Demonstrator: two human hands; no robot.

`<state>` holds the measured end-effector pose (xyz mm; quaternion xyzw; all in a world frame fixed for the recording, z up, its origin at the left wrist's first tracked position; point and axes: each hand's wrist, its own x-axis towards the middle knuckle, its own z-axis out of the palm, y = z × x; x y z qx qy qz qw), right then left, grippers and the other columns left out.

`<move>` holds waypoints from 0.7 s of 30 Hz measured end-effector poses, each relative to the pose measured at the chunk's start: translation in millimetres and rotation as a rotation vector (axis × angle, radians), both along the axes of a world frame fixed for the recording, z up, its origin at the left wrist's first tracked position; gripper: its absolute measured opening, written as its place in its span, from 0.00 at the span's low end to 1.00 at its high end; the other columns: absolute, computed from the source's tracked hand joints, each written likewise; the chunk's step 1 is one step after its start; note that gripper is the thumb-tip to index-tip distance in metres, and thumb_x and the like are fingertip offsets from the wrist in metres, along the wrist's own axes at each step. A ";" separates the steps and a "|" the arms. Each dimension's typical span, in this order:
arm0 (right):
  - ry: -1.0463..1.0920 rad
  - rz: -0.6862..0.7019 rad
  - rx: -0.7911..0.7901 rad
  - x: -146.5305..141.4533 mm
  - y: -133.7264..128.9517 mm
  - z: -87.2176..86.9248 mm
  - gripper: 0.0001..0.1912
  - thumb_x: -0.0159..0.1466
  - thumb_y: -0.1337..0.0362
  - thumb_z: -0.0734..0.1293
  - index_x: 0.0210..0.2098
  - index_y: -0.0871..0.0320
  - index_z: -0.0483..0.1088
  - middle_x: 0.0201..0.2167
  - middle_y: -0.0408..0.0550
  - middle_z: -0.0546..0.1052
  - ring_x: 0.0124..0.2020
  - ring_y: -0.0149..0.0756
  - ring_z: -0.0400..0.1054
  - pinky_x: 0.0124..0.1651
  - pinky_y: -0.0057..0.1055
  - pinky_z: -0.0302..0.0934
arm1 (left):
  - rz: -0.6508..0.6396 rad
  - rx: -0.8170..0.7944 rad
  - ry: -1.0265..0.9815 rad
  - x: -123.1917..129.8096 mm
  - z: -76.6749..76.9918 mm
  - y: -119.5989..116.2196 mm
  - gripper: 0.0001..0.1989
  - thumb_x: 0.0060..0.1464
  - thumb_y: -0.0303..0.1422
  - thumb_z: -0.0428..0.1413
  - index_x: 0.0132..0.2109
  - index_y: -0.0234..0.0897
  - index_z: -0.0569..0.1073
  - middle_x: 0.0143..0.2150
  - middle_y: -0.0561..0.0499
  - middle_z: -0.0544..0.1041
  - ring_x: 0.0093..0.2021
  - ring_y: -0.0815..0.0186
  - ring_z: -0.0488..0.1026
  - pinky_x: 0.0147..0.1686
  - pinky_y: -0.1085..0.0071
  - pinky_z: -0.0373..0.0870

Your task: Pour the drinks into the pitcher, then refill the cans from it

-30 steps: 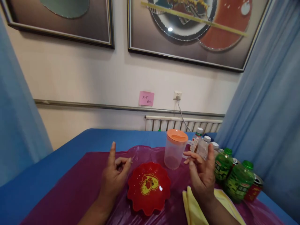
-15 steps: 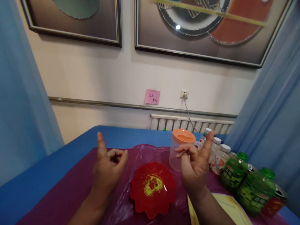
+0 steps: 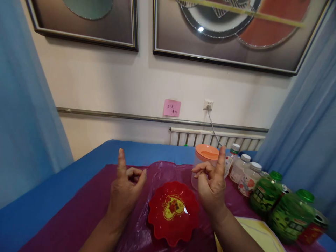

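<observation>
My left hand is raised in the air to the left of a red scalloped dish, with its index finger straight up and its thumb out beside curled fingers. To the right of the dish I hold up my right hand in a similar pose, index finger upright and the others bent. Both hands are empty and apart from each other. Inside the dish a yellow heart-shaped pattern shows. Behind my right hand, partly hidden by it, stands a clear pitcher with an orange lid.
Several bottles line the right side, including a green bottle and a clear bottle with a white cap. A red can stands there too. A yellow cloth lies near my right forearm. Purple plastic sheeting covers part of the blue table.
My hands have come closer together: the left moved right and the right moved left. The view has shifted slightly. The dish and bottles have stayed where they were.
</observation>
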<state>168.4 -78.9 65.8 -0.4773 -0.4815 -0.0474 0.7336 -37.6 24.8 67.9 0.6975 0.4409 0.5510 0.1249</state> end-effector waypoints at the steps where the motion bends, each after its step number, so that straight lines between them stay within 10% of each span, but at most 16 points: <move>1: -0.001 0.005 0.000 -0.3 -0.1 -0.1 0.47 0.63 0.74 0.59 0.76 0.47 0.35 0.29 0.38 0.74 0.27 0.30 0.67 0.36 0.28 0.68 | 0.002 0.002 -0.001 -0.3 0.0 0.1 0.51 0.56 0.40 0.58 0.76 0.41 0.38 0.26 0.61 0.77 0.22 0.67 0.73 0.30 0.71 0.73; 21: -0.058 -0.015 -0.026 -3.5 -2.8 -3.3 0.46 0.63 0.73 0.59 0.76 0.48 0.37 0.30 0.39 0.75 0.29 0.32 0.69 0.38 0.31 0.70 | -0.086 -0.052 -0.011 -0.4 -0.4 -8.4 0.49 0.58 0.38 0.56 0.76 0.39 0.36 0.25 0.62 0.75 0.23 0.67 0.71 0.30 0.72 0.70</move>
